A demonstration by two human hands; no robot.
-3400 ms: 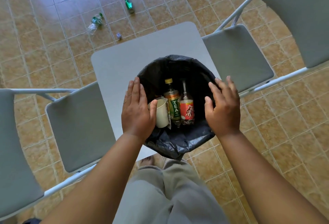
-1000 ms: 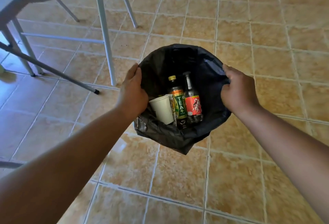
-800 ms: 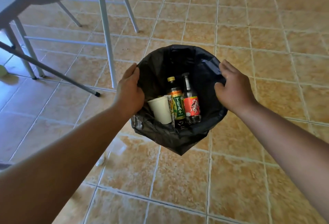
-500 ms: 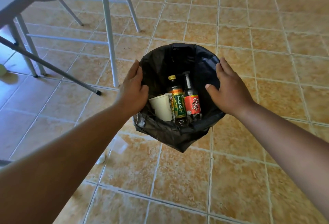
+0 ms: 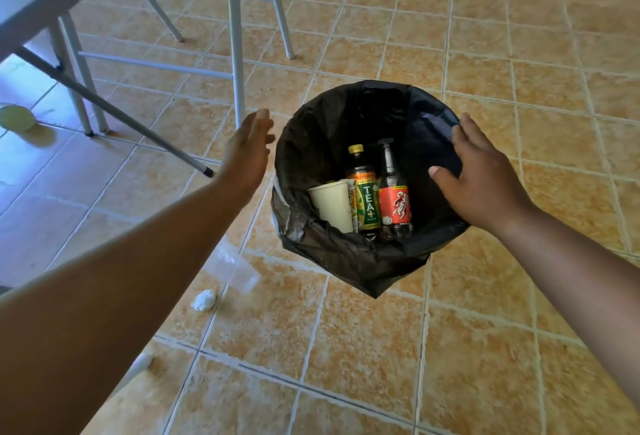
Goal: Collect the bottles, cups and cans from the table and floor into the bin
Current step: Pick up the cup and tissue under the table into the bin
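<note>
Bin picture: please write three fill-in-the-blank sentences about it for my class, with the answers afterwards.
The bin is lined with a ____ bag. The bottle with the yellow cap has a label reading ____. The hand over the bin's rim is the person's ____ one.
Answers: black; TEA+; right.
</note>
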